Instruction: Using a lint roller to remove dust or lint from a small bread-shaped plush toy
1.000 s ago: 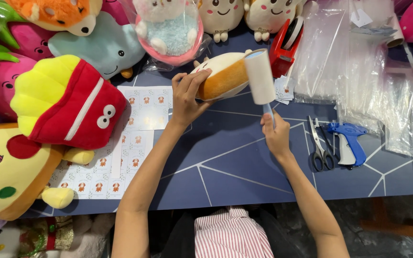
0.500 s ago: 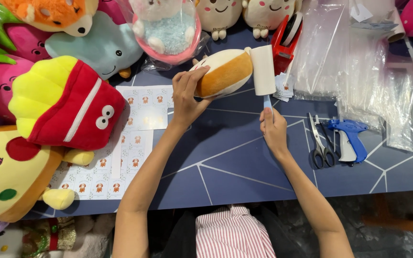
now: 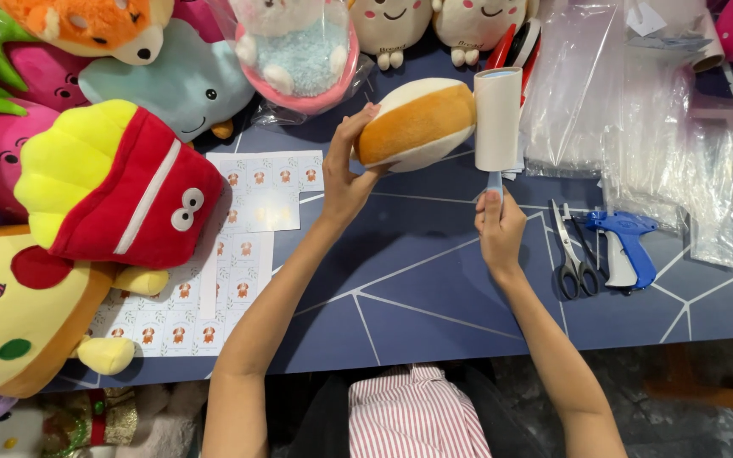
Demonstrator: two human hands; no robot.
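Note:
My left hand point(image 3: 348, 172) grips a round plush toy point(image 3: 416, 124), white with a wide orange band, holding it tilted above the blue table point(image 3: 417, 280). My right hand point(image 3: 500, 227) is closed around the thin handle of a white lint roller point(image 3: 499, 119), which stands upright. The roller's side presses against the right end of the plush toy. Both forearms reach up from the bottom of the view.
Scissors point(image 3: 572, 250) and a blue tagging gun point(image 3: 625, 246) lie right of my right hand. Clear plastic bags point(image 3: 638, 110) pile at the right. Sticker sheets point(image 3: 256, 203) lie left. A red and yellow fries plush point(image 3: 120, 182) and several other plush toys crowd the left and back.
The plush toy and the lint roller have shifted slightly toward me and lower over the table. The roller stays against the toy's right end, moving along it.

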